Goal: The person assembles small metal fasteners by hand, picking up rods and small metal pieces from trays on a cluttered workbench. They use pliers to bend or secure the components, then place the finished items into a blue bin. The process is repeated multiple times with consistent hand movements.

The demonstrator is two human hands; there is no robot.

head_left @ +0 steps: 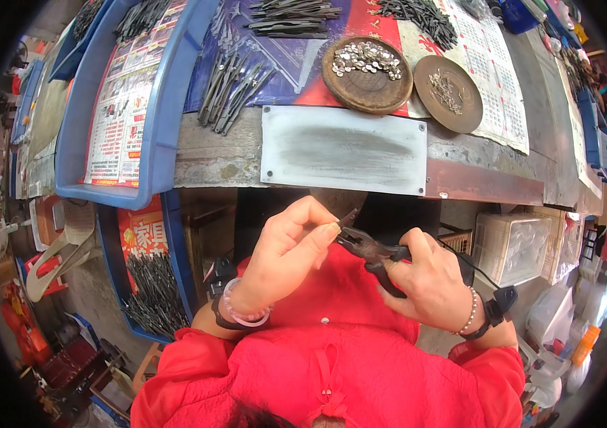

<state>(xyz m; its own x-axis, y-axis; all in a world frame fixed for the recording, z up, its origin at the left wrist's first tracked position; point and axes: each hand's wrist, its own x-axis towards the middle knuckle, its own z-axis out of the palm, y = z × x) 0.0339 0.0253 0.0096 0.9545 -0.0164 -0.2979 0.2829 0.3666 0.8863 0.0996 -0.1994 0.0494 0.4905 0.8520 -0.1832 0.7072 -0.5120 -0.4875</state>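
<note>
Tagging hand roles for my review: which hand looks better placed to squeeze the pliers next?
Probably the right hand: it already grips the pliers by the handles, while the left hand pinches a dark strip near their tip.

- Was a workshop: worn workbench (216, 160), smudged white plate (344, 148) at its edge
- Wooden bowl (369, 91) of small shiny pieces (368, 58) sat beyond plate
- Dark slim parts (229, 93) lay left of plate, blue tray (166, 107) further left
- Pliers (368, 247) were held nearside of plate

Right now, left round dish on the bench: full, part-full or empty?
Part-full. Small silvery pieces lie toward the far side of the left round dish; its bare brown base shows on the near side.
</note>
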